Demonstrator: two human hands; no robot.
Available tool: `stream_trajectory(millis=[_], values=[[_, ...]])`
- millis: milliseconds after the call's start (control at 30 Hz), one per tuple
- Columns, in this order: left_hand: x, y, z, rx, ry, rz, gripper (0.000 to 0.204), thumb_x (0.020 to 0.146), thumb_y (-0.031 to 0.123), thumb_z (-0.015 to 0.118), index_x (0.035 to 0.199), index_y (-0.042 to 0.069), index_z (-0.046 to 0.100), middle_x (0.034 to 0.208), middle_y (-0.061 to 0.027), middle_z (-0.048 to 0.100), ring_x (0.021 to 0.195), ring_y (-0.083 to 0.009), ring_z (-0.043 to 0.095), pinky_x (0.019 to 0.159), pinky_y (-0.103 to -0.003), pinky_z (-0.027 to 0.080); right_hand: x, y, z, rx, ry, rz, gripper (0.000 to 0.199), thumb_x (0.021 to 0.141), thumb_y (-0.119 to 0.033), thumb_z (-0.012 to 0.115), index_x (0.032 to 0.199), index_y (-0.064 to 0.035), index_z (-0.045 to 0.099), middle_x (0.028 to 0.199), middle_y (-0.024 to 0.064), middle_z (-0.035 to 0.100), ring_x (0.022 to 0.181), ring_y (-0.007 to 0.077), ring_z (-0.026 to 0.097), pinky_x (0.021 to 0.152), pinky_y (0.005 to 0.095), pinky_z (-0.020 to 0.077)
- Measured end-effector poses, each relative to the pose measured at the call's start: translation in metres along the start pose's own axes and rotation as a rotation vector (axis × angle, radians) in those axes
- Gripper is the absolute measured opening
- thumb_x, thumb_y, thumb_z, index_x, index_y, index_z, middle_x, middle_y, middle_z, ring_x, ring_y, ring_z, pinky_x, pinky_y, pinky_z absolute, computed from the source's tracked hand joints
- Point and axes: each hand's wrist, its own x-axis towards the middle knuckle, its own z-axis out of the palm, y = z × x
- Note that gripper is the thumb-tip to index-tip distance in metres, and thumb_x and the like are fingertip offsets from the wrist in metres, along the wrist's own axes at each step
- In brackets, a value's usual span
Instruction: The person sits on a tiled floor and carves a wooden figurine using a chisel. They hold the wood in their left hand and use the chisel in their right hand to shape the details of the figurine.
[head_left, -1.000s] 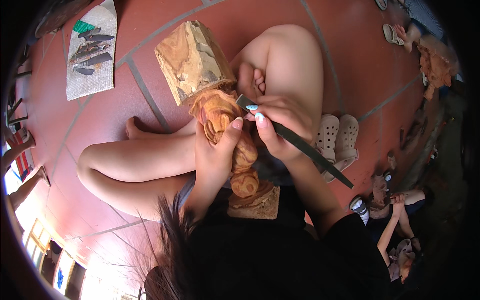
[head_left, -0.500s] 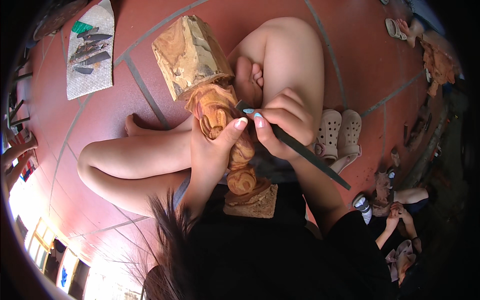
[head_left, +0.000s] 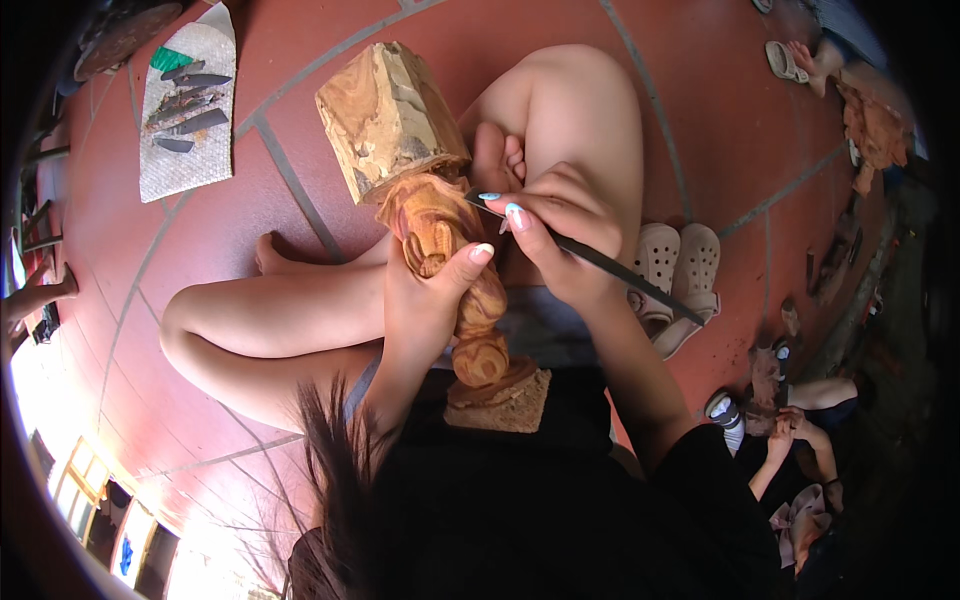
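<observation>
A wood carving (head_left: 432, 225) lies across my lap, with a blocky uncut end (head_left: 385, 125) away from me and a square base (head_left: 498, 402) against my black shirt. My left hand (head_left: 432, 290) is wrapped round its carved middle, thumb on top. In my right hand (head_left: 565, 230) is a long, flat, dark carving knife (head_left: 625, 273), pinched near its tip. That tip touches or nearly touches the carving's right side, just below the blocky end. The fingers' far sides are hidden.
A white woven mat (head_left: 190, 150) with several dark blades (head_left: 195, 122) lies on the red tiles at the far left. Beige clogs (head_left: 675, 265) stand beside my right knee. Other people's hands (head_left: 785, 430) and a brown carved piece (head_left: 872, 125) show at the right.
The carving knife has rolled and tilted slightly in my right hand, so its rear end sits higher and its edge shows more. My left hand keeps its hold; the view has shifted a little.
</observation>
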Motion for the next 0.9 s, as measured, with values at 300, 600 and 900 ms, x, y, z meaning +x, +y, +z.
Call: stream_trajectory(millis=[300,600,900], values=[[0.000,0.006,-0.007,-0.011,-0.021,-0.032,0.054,0.084,0.017,0.078,0.123,-0.004,0.047,0.105,-0.0098,0.062,0.091,-0.0139,0.061,0.080,-0.028,0.052,0.002,-0.004,0.004,-0.001,-0.013,-0.049,0.003,0.078,0.000,0.069,0.079,0.0003,0.072,0.065,0.0054,0.057,0.063,0.0206,0.051,0.065,0.0323,0.0448],[0.000,0.008,0.002,-0.079,-0.032,-0.017,0.058,0.082,0.015,0.080,0.124,-0.004,0.045,0.108,-0.0124,0.063,0.095,-0.0168,0.063,0.083,-0.030,0.053,0.001,-0.010,0.002,-0.145,-0.065,-0.151,0.014,0.073,0.003,0.071,0.086,-0.0003,0.070,0.076,0.0049,0.061,0.068,0.0208,0.055,0.066,0.0328,0.0442],[-0.002,0.006,-0.001,0.147,0.040,0.023,0.044,0.087,0.020,0.072,0.119,-0.003,0.052,0.099,-0.0102,0.064,0.086,-0.0166,0.061,0.077,-0.030,0.051,-0.019,-0.004,-0.026,0.292,0.130,0.292,0.018,0.093,-0.007,0.057,0.088,0.0065,0.068,0.076,0.0080,0.060,0.068,0.0135,0.056,0.064,0.0253,0.0440]])
